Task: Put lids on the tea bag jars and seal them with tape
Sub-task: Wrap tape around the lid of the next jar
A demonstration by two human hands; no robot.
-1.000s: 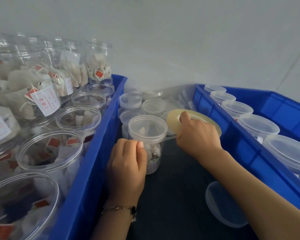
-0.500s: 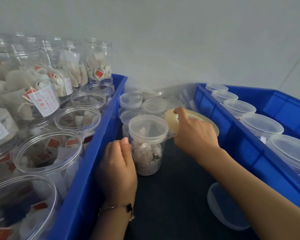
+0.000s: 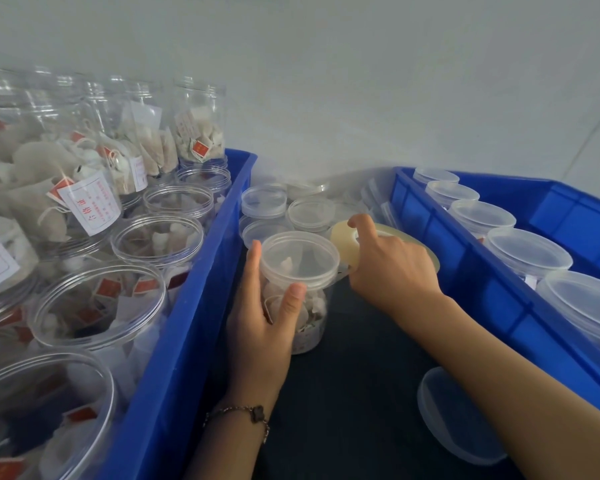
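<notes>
Small clear plastic jar of tea bags (image 3: 300,299), lidded, at centre on the dark worktop (image 3: 354,393); left hand (image 3: 262,327) wraps its 8 o'clock side, steadying it; right hand (image 3: 390,268) grips the yellowish tape roll (image 3: 343,240) at 3 o'clock, apparently to feed tape along the lid seam.

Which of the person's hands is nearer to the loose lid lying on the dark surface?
Right. The right hand holds the tape roll, its forearm passing beside the loose lid. The left hand grips the jar, farther left.

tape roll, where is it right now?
Head view, centre-right: the tape roll is gripped by the right hand, against the lidded jar, left of the right blue bin.
</notes>
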